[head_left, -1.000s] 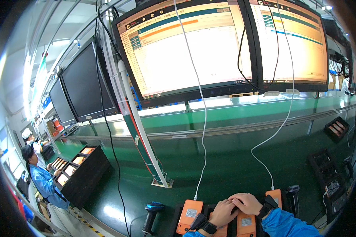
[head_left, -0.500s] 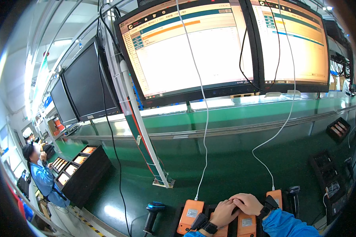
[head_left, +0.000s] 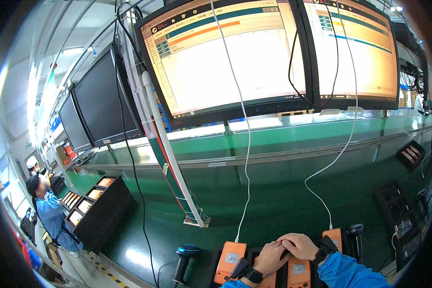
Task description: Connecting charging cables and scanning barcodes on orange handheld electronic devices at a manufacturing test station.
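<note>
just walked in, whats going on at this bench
A person in blue sleeves has both hands down on a row of orange devices in a black tray. The left hand and the right hand meet over a middle device. White cables run to the outer devices. A barcode scanner rests to the left.

Hands: left hand [head_left: 270,257] and right hand [head_left: 300,246] lay touching over orange devices [head_left: 298,272] at six o'clock.
Cables: two white cables [head_left: 246,158] ran up toward twelve.
Scanner: black handheld scanner [head_left: 183,261] stood at seven.
Monitors: lit screens [head_left: 225,57] at twelve.
</note>
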A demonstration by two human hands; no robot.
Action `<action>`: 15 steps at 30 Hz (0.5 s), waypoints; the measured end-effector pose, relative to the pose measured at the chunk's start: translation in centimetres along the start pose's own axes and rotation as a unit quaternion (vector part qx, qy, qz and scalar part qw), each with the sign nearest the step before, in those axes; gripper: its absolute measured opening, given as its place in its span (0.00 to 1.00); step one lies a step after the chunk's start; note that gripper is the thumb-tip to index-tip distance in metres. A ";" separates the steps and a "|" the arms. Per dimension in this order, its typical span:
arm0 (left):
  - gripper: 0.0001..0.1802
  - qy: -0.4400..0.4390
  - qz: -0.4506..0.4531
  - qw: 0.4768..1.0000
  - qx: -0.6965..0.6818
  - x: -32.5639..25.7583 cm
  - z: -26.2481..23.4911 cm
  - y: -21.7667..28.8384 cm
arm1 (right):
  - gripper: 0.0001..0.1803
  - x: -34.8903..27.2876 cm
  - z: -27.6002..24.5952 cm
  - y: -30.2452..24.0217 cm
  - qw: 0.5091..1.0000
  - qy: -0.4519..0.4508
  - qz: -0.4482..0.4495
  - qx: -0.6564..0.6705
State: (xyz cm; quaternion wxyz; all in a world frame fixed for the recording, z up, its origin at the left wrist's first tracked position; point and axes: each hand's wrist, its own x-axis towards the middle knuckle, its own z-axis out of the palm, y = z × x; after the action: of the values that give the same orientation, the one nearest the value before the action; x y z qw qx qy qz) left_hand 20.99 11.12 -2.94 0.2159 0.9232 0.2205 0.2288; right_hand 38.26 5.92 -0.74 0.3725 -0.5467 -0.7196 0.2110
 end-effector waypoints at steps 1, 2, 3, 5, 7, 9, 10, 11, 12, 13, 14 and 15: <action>0.18 0.000 0.000 1.000 0.000 0.0 0.1 0.0 | 0.18 0.0 0.0 0.0 1.000 0.001 -0.001 -0.001; 0.18 0.003 0.000 1.000 -0.003 0.0 0.1 0.0 | 0.18 0.0 0.0 0.0 1.000 0.001 0.000 -0.001; 0.18 0.006 0.000 1.000 -0.005 0.0 0.1 0.0 | 0.18 0.0 -0.1 0.0 1.000 0.000 -0.003 -0.001; 0.18 0.007 0.004 1.000 -0.005 0.0 0.1 -0.1 | 0.18 0.0 -0.1 -0.1 1.000 -0.001 -0.005 -0.002; 0.18 0.008 0.008 1.000 -0.005 0.0 0.2 -0.2 | 0.18 0.1 -0.1 -0.2 1.000 -0.002 -0.007 0.000; 0.18 0.016 0.011 1.000 -0.011 0.0 0.3 -0.2 | 0.18 0.1 -0.1 -0.2 1.000 -0.002 -0.006 0.000; 0.18 0.016 0.011 1.000 -0.011 0.0 0.2 -0.1 | 0.18 0.1 -0.1 -0.2 1.000 -0.002 -0.006 0.000; 0.18 0.009 0.006 1.000 -0.010 0.0 -0.1 0.1 | 0.18 0.1 -0.1 -0.2 1.000 -0.002 -0.006 0.000; 0.18 0.002 0.001 1.000 -0.010 0.0 -0.2 0.2 | 0.18 0.1 -0.1 -0.2 1.000 -0.004 -0.003 0.001; 0.18 0.002 0.000 1.000 -0.010 0.0 -0.1 0.1 | 0.18 0.0 -0.1 -0.2 1.000 -0.006 -0.001 0.003; 0.18 0.002 0.003 1.000 -0.001 -0.1 -0.1 0.0 | 0.18 0.0 -0.2 -0.3 1.000 -0.006 -0.001 0.002; 0.18 0.001 0.006 1.000 0.007 -0.1 0.0 0.0 | 0.18 0.0 -0.3 -0.5 1.000 -0.005 0.000 0.003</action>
State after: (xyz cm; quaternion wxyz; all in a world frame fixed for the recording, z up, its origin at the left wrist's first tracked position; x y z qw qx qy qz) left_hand 20.93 11.10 -2.91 0.2074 0.9260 0.2165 0.2295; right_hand 38.18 5.77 -0.18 0.3703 -0.5442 -0.7211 0.2160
